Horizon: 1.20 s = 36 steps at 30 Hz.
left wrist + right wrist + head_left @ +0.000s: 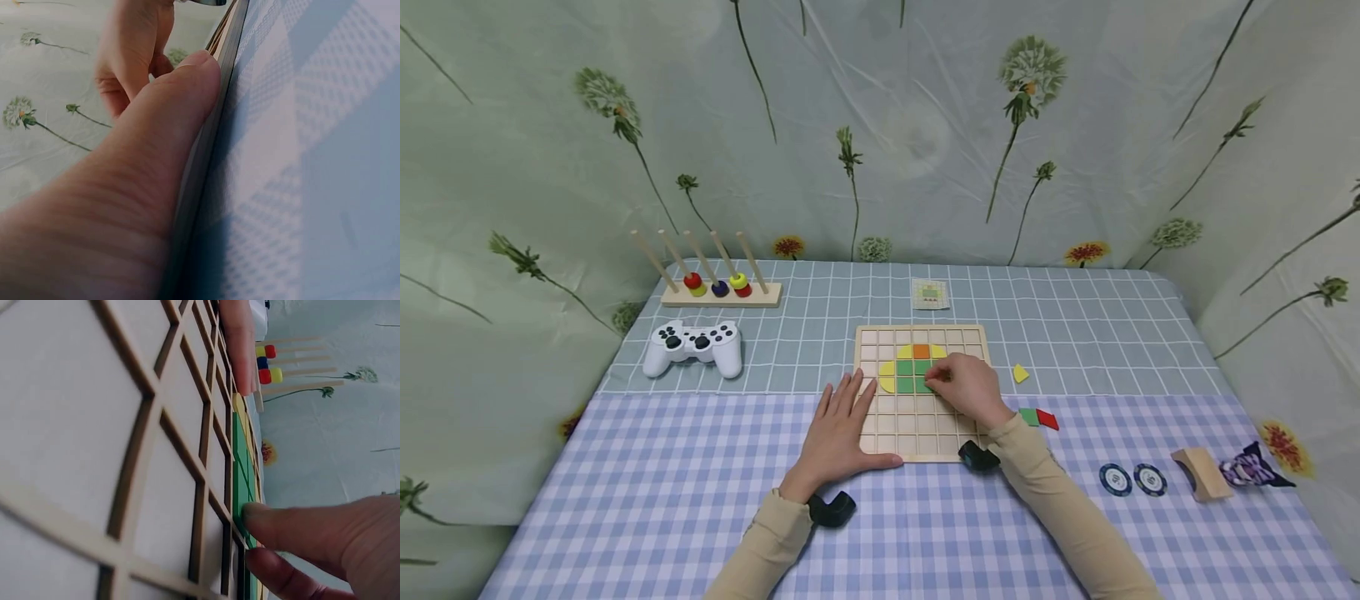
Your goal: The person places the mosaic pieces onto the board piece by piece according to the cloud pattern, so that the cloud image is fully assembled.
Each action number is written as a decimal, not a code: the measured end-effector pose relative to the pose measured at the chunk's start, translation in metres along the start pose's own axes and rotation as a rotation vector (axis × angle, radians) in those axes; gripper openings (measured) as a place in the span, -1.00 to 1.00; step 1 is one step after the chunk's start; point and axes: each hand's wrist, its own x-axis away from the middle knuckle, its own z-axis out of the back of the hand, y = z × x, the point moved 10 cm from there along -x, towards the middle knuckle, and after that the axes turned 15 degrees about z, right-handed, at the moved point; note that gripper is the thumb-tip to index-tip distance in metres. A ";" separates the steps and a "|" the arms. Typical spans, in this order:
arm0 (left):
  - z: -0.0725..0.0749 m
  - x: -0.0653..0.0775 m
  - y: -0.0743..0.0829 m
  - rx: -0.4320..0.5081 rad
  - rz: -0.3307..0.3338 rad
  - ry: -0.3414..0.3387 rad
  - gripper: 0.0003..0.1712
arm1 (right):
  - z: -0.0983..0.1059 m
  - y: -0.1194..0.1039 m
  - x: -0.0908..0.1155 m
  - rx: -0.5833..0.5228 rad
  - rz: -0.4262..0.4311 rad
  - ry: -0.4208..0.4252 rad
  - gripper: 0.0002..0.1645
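Observation:
A wooden grid board (887,425) lies on the table with green squares (905,384), an orange square (921,352) and yellow rounded pieces (887,383) in its cells. My right hand (966,385) is over the board, thumb and fingers curled together, pinching a green square tile (253,584) at the green block's right side; the fingers partly hide it. My left hand (842,429) rests spread at the board's left edge, fingers straight, its thumb (181,87) along the front edge. Right of the board lie a yellow piece (1020,373), a green piece (1029,417) and a red piece (1047,419).
A pattern card (931,294) lies behind the board. At left are a white game controller (692,347) and a peg stand (722,296) with colored beads. To the right lie two poker chips (1116,479), a wooden arch block (1202,475) and a purple-black packet (1253,468).

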 end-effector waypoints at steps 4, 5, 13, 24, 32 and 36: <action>0.000 0.000 0.001 0.000 -0.003 -0.003 0.36 | 0.012 0.001 0.011 -0.034 0.027 0.039 -0.94; 0.000 0.000 0.001 0.002 -0.004 -0.004 0.36 | 0.016 0.003 0.015 -0.040 0.031 0.053 -0.94; 0.000 0.000 -0.001 -0.011 0.001 0.001 0.38 | 0.053 0.033 0.045 -0.040 -0.003 0.086 -0.87; 0.000 -0.001 -0.002 -0.018 0.005 -0.005 0.38 | 0.074 0.073 0.080 -0.013 -0.106 -0.055 -0.81; 0.000 -0.001 -0.001 -0.011 -0.005 0.006 0.37 | 0.067 0.077 0.093 -0.083 -0.041 -0.115 -0.79; 0.000 -0.001 -0.001 0.001 -0.009 0.005 0.37 | 0.065 0.077 0.096 -0.089 -0.004 -0.112 -0.78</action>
